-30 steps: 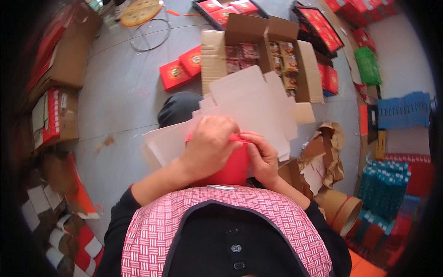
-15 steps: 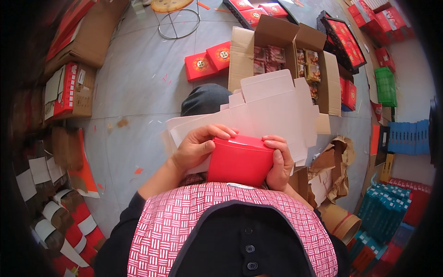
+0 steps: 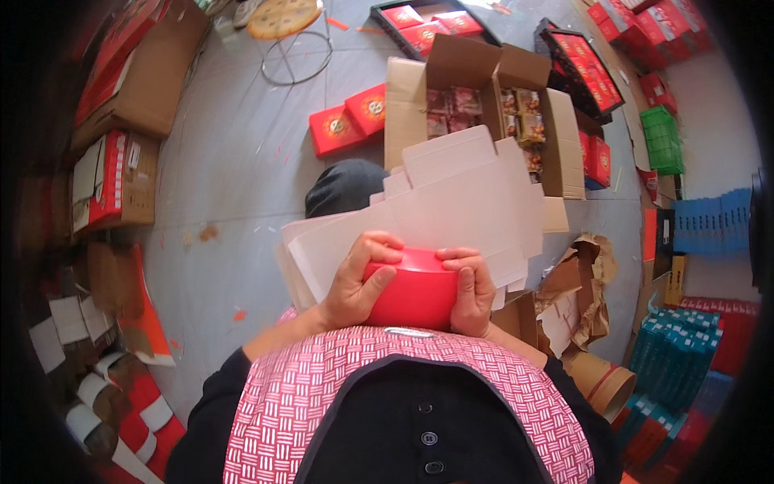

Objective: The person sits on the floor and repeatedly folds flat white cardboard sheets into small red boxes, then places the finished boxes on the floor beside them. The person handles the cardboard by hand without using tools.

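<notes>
Between both hands, close in front of my patterned apron, is a red cardboard box [image 3: 415,294] with a curved front edge. My left hand [image 3: 360,281] grips its left side, fingers over the upper edge and thumb on the near face. On the opposite side my right hand [image 3: 472,290] grips it the same way. Beyond the box, a stack of flat white carton blanks [image 3: 451,202] lies across my lap, pale side up. The underside of the red box is hidden from me.
An open brown carton [image 3: 403,105] of small packets stands ahead. Two red boxes [image 3: 334,131] lie left of it, near a round stool [image 3: 285,18]. Crumpled brown paper [image 3: 592,282] and a cardboard tube [image 3: 601,385] are at my right, cartons [image 3: 129,181] at far left.
My hands and the red box have shifted slightly left, with the near face tilted more and looking shorter. Both hands keep their grip. The whole view has swung a little.
</notes>
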### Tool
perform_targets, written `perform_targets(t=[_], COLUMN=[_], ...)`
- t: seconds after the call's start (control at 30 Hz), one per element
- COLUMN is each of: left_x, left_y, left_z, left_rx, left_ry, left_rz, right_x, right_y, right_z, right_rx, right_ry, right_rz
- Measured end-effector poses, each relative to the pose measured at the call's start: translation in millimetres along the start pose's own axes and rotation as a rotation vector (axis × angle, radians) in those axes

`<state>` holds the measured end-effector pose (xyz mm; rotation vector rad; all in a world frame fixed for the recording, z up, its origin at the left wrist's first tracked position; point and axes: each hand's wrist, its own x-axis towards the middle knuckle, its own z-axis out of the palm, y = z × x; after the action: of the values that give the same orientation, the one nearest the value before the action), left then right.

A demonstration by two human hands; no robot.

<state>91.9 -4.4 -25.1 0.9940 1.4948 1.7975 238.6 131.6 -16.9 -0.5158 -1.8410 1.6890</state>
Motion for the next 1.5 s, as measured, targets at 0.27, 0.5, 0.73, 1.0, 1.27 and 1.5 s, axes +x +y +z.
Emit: perform_targets(t=[0.27, 0.5, 0.73, 1.0, 1.27, 1.5], left_x=[13.2, 95.7, 169.4, 229.0, 217.5, 36.9], left_y=[4.3, 18.5, -177.2, -338.1, -230.8, -64.4], left_z=[-4.4, -132.4, -241.7, -245.6, -201.9, -151.2], left_rx=[0.058, -0.317, 0.062, 0.483, 0.195, -0.349], left_ry=[0.120, 0.633, 0.898, 0.691, 0.286, 0.011], left_rz=[-0.007, -0.164, -0.424, -0.601, -0.641, -0.474], right_x=[9.9, 28.8, 31.4, 34.5, 41.2, 38.7], right_y=[2.1, 3.1, -0.1, -2.1, -5.6, 3.0], right_z=[-4.7, -31.3, -38.0, -47.6, -34.8, -14.2], right_rx=[-0.046, 0.360, 0.345, 0.447, 0.392, -0.562], right_ry=[-0.030, -0.079, -0.061, -0.032, 0.018, -0.520], right_rz=[0.047, 0.248, 0.372, 0.440, 0.464, -0.201])
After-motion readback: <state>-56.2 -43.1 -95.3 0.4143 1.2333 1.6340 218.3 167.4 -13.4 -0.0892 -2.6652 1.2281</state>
